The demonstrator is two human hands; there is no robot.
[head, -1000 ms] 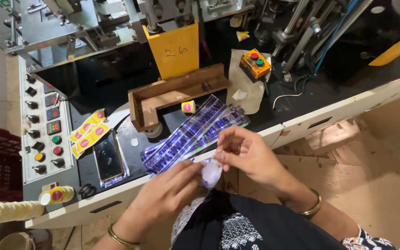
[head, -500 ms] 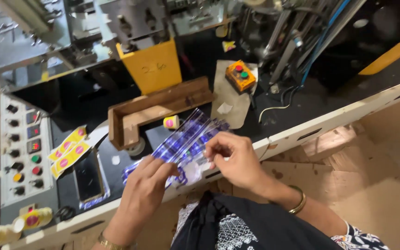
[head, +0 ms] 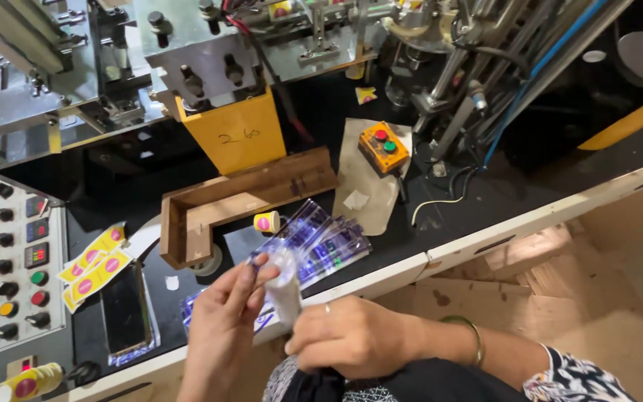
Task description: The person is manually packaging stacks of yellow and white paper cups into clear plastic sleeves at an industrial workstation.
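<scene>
My left hand [head: 221, 320] and my right hand [head: 344, 335] meet over the bench's front edge, both gripping a small clear plastic wrapper [head: 284, 286] between their fingertips. Just behind them lies a stack of flat blue-and-white printed sheets in clear film [head: 318, 238] on the black bench top [head: 485, 193]. A small yellow roll with a pink face [head: 266, 222] sits beside the stack, near a wooden L-shaped tray [head: 240, 201].
A grey control panel with knobs and coloured buttons [head: 20, 268] is at the left, with yellow-pink stickers [head: 94, 264] and a dark phone [head: 124, 309] beside it. An orange button box [head: 382, 147] and machine parts stand behind. Cardboard [head: 560, 283] lies at right.
My hands have drawn back from the stack toward me, and the clear wrapper is now upright between them. The camera view has shifted right and closer.
</scene>
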